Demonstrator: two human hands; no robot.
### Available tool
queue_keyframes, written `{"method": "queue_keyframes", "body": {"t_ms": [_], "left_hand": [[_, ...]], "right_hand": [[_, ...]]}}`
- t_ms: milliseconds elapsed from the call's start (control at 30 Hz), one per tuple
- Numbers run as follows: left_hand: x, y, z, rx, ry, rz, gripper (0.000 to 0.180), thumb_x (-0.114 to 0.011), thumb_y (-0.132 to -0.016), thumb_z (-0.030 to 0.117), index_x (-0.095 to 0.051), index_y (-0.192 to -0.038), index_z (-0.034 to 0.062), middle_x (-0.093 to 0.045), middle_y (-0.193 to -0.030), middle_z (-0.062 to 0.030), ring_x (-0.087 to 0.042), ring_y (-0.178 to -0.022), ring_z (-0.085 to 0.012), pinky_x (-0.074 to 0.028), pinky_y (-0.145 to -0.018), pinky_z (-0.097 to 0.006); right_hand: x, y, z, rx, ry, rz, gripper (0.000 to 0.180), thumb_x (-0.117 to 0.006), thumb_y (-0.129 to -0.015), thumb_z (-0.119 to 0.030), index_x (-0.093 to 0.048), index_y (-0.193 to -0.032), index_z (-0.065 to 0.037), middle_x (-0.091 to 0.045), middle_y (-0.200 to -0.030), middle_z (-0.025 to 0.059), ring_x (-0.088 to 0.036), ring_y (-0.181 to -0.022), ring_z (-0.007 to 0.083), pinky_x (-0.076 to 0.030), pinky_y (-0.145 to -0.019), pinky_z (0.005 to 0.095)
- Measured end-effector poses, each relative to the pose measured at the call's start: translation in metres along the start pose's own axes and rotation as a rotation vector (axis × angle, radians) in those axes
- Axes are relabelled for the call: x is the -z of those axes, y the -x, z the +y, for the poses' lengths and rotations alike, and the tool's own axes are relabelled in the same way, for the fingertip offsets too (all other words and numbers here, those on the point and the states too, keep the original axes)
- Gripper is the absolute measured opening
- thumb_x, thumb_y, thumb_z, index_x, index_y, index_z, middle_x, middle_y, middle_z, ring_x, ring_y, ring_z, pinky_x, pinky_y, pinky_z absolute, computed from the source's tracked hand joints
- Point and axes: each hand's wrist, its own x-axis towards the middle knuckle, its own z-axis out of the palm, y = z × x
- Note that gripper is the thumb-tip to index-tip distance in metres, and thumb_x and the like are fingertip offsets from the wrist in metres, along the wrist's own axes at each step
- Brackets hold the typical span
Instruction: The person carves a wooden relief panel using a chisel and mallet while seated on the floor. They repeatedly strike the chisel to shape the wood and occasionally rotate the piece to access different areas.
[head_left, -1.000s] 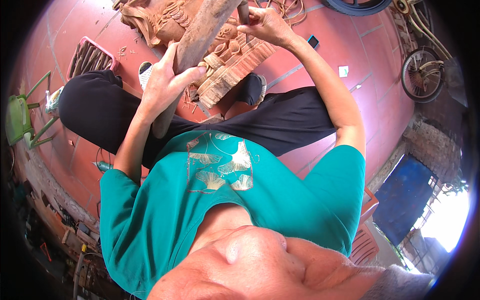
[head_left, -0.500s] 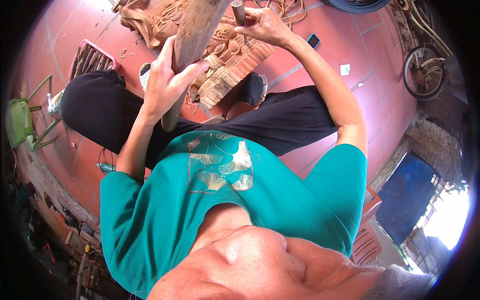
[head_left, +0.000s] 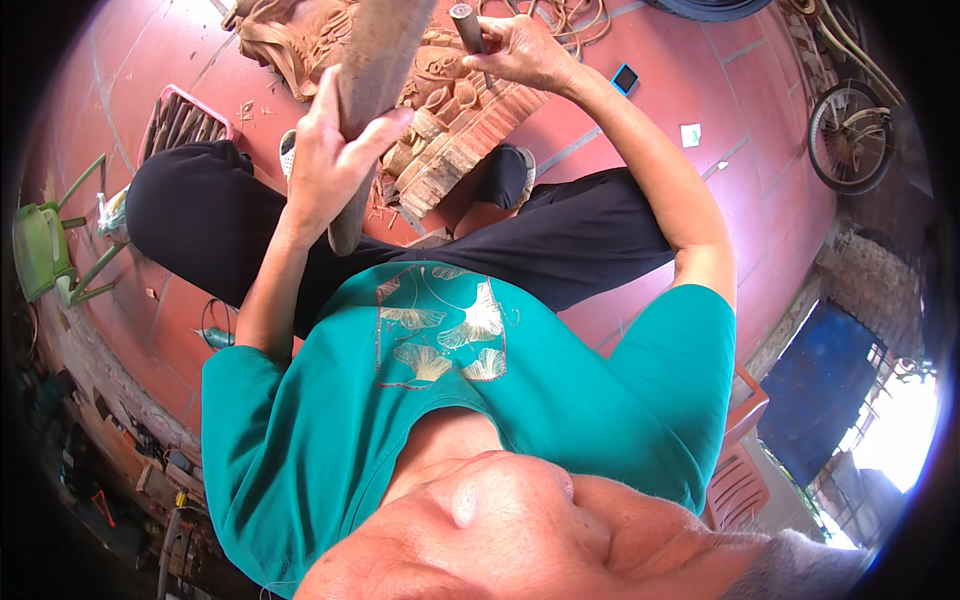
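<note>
My left hand (head_left: 328,170) is wrapped round a long wooden mallet (head_left: 376,75), shaped like a flat club, whose far end runs out of the top of the view. In my right hand (head_left: 532,55) is a chisel (head_left: 469,32) with a round dark handle, held nearly upright. Its lower end goes down to a brown wood carving (head_left: 450,150) with deep relief and a stepped edge; the cutting tip is too small to make out. Between mallet and chisel handle there is a gap. The carving lies between my feet, partly covered by the mallet.
A pink-rimmed tray (head_left: 232,122) of many tools stands left, near a green chair (head_left: 42,250). Wood chips lie on the red tiled floor (head_left: 720,90). On the right are a phone (head_left: 625,79), a bicycle wheel (head_left: 850,138) and a reddish plastic chair (head_left: 738,485). Cords (head_left: 585,25) lie beyond the carving.
The mallet has moved left, away from the chisel, widening the gap between them. The top of the chisel handle has tipped slightly left. Both grips are kept.
</note>
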Motion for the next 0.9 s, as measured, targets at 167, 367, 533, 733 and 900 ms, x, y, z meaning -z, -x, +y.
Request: {"method": "queue_keyframes", "body": {"t_ms": [167,367,533,733,900], "left_hand": [[0.002,0.001,-0.013,0.049,-0.102,-0.147,0.043,-0.073,-0.093,0.028,-0.058,-0.122,-0.0002,-0.062,-0.089,-0.0045,-0.058,-0.075,-0.0099,-0.049,-0.066,-0.027],[0.009,-0.001,-0.010,0.159,0.025,-0.160,0.051,-0.075,-0.091,0.028,-0.056,-0.125,-0.0046,-0.069,-0.100,-0.0150,-0.066,-0.091,-0.0190,-0.053,-0.083,-0.034],[0.005,-0.001,-0.009,0.108,0.076,-0.136,0.050,-0.076,-0.092,0.027,-0.056,-0.125,-0.0046,-0.070,-0.101,-0.0133,-0.066,-0.091,-0.0166,-0.053,-0.084,-0.032],[-0.002,-0.006,0.005,0.043,0.014,-0.106,0.056,-0.077,-0.091,0.031,-0.054,-0.127,-0.0044,-0.071,-0.100,-0.0167,-0.069,-0.089,-0.0204,-0.055,-0.083,-0.036],[0.002,-0.009,-0.013,0.093,-0.157,-0.173,0.062,-0.078,-0.088,0.038,-0.055,-0.126,-0.0044,-0.072,-0.098,-0.0181,-0.070,-0.088,-0.0267,-0.055,-0.083,-0.041]], "right_hand": [[-0.001,-0.002,-0.004,0.042,0.151,0.016,0.027,-0.080,-0.088,-0.020,-0.060,-0.090,-0.002,-0.063,-0.071,0.0096,-0.063,-0.069,0.0119,-0.052,-0.065,0.0333],[0.001,0.000,0.044,-0.103,-0.139,0.083,0.027,-0.077,-0.089,-0.026,-0.070,-0.103,-0.004,-0.075,-0.089,0.0062,-0.070,-0.083,0.0127,-0.055,-0.079,0.0315],[0.001,0.000,0.043,-0.108,-0.163,0.087,0.028,-0.078,-0.088,-0.027,-0.070,-0.101,-0.003,-0.075,-0.090,0.0053,-0.069,-0.083,0.0132,-0.055,-0.079,0.0320],[0.000,-0.003,0.028,0.020,-0.070,0.053,0.027,-0.079,-0.085,-0.023,-0.063,-0.094,-0.002,-0.068,-0.077,0.0102,-0.064,-0.070,0.0174,-0.052,-0.069,0.0359],[0.003,-0.002,0.014,0.042,0.119,0.039,0.022,-0.078,-0.087,-0.015,-0.064,-0.097,-0.002,-0.072,-0.080,0.0093,-0.070,-0.076,0.0117,-0.056,-0.072,0.0319]]}}
